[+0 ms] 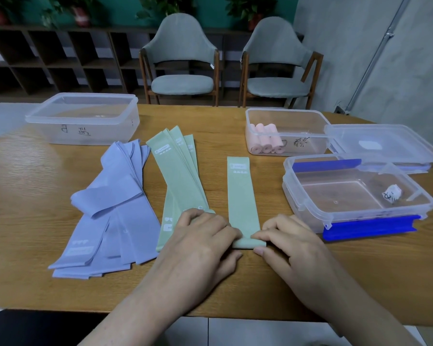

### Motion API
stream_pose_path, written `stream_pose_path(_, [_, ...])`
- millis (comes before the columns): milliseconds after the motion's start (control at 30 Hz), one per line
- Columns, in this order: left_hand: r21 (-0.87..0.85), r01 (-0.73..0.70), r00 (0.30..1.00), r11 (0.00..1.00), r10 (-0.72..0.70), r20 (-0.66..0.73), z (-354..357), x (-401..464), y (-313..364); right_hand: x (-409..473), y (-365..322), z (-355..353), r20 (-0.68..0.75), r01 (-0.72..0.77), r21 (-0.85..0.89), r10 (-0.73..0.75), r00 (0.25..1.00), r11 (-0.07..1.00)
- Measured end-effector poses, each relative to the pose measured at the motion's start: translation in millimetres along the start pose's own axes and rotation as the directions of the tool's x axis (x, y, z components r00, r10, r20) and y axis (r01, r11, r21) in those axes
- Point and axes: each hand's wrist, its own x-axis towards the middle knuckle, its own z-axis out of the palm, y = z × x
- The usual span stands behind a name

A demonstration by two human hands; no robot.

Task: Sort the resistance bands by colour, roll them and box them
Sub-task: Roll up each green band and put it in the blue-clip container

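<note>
Both hands lie nearest: left hand (200,236) and right hand (288,242), fingers (259,236) of each pinching the near end of one green band (243,196), which lies flat on the desk (273,278) and runs away from the fingertips. Left of the fingers: purple bands (110,216), loosely heaped, then a green stack (183,181). Right of them: an open box (355,196) with blue clips. Beyond: a box (285,131) holding pink rolls (265,141), and a closed box (85,118) far left. Judgement: the band is light, limp and likely grippy; hold both corners of the folded end and keep the roll tight, or it may spring loose.
</note>
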Motion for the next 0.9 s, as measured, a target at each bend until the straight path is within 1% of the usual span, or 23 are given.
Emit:
stream_pose_path(100, [0.003, 0.003, 1.0, 1.0, -0.003, 0.001, -0.2, 0.2, 0.4, -0.1, -0.1, -0.8, 0.036, -0.014, -0.01, 0.014, 0.999, 1.0])
stream_pose_path(300, [-0.001, 0.013, 1.0, 1.0, -0.013, -0.011, -0.8, 0.6, 0.5, -1.5, 0.3, -1.6, 0.04, -0.037, 0.001, 0.037, 0.999, 0.999])
stream_pose_path(467, [0.012, 0.026, 1.0, 1.0, -0.026, -0.004, 0.3, 1.2, 0.6, -0.4, 2.5, 0.6, 0.0, -0.044, 0.02, 0.044, 0.999, 0.999])
stream_pose_path(767, [0.014, 0.029, 1.0, 1.0, -0.029, 0.008, -0.2, 0.2, 2.1, 0.0, 1.8, 1.9, 0.009, -0.003, -0.017, 0.004, 1.0, 1.0])
stream_pose_path(900, [0.019, 0.032, 0.999, 0.999, -0.032, -0.006, 0.7, 0.6, 1.4, -1.4, 1.3, 1.0, -0.005, -0.026, 0.001, 0.026, 1.0, 1.0])
